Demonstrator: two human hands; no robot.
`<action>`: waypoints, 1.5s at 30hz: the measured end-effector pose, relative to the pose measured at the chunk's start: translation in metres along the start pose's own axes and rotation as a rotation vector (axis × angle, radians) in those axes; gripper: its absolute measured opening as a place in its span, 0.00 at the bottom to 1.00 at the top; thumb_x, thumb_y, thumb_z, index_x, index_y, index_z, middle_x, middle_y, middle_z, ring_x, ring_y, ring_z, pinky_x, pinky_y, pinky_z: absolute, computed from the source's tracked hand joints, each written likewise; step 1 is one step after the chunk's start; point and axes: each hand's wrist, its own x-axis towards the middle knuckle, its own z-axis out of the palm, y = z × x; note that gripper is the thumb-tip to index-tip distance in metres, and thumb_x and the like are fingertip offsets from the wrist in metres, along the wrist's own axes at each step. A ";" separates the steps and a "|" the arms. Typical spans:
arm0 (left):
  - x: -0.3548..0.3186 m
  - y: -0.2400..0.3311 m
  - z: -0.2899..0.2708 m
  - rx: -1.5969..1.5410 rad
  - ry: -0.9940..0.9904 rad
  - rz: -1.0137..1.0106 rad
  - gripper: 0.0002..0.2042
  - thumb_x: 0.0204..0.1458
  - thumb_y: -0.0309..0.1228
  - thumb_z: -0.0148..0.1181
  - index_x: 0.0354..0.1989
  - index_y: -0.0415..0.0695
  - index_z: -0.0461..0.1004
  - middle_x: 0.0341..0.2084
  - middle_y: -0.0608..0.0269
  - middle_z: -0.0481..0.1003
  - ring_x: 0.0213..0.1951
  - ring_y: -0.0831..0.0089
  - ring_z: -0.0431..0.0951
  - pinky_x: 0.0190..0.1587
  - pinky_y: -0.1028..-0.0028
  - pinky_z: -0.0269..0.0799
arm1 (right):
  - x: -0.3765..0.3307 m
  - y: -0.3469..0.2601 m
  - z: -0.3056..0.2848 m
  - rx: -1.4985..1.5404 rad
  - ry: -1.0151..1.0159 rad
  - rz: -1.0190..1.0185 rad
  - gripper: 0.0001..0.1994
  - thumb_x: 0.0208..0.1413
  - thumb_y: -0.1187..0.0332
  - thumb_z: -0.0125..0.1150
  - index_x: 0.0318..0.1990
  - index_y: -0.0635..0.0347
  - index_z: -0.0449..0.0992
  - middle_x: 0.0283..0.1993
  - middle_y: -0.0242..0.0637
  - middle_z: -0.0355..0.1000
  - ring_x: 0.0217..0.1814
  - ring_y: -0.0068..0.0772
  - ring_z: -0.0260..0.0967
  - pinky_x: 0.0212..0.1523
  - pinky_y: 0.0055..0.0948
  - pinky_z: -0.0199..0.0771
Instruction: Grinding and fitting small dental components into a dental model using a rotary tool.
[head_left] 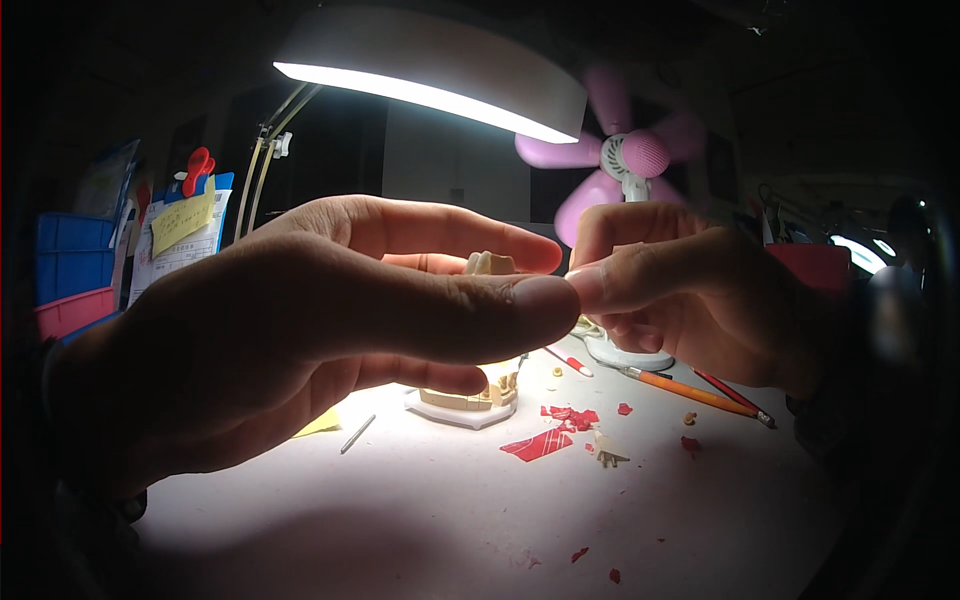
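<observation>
My left hand (330, 290) is closed, with its thumb and fingers around a small cream-coloured dental model piece (488, 263). Only the tooth-shaped top of that piece shows above my thumb. My right hand (680, 280) is pinched, its thumb and forefinger meeting the tip of my left thumb. Whatever those right fingertips hold, if anything, is hidden. Below my left hand, a cream dental model (455, 402) on a white base stands on the white table (400, 520), partly covered by my fingers.
Red wax scraps (540, 444) lie right of the model, beside a small pale fragment (608, 450). An orange pencil-like tool (690, 390) lies farther right, a thin metal pin (357, 434) to the left. Behind stand a lit lamp (430, 95), a pink fan (645, 153) and blue bins (75, 255).
</observation>
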 end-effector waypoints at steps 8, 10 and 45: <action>0.001 -0.001 -0.003 -0.028 -0.064 -0.043 0.34 0.53 0.32 0.72 0.67 0.33 0.66 0.54 0.46 0.76 0.54 0.65 0.77 0.57 0.66 0.73 | 0.000 -0.002 -0.001 -0.063 -0.022 0.045 0.11 0.49 0.64 0.73 0.29 0.57 0.76 0.21 0.26 0.63 0.24 0.18 0.58 0.27 0.23 0.55; 0.002 -0.001 -0.001 -0.040 -0.082 -0.032 0.34 0.52 0.31 0.72 0.67 0.32 0.65 0.55 0.45 0.76 0.56 0.64 0.76 0.57 0.65 0.73 | 0.000 -0.001 -0.001 -0.059 -0.025 0.052 0.11 0.49 0.63 0.74 0.29 0.57 0.76 0.21 0.26 0.64 0.24 0.18 0.58 0.27 0.23 0.55; 0.001 -0.008 -0.006 -0.393 0.045 -0.128 0.28 0.60 0.21 0.59 0.68 0.27 0.58 0.51 0.47 0.71 0.52 0.68 0.78 0.61 0.71 0.78 | -0.003 0.000 -0.002 -0.079 -0.039 -0.036 0.13 0.57 0.59 0.72 0.38 0.59 0.79 0.30 0.30 0.71 0.31 0.17 0.62 0.33 0.22 0.60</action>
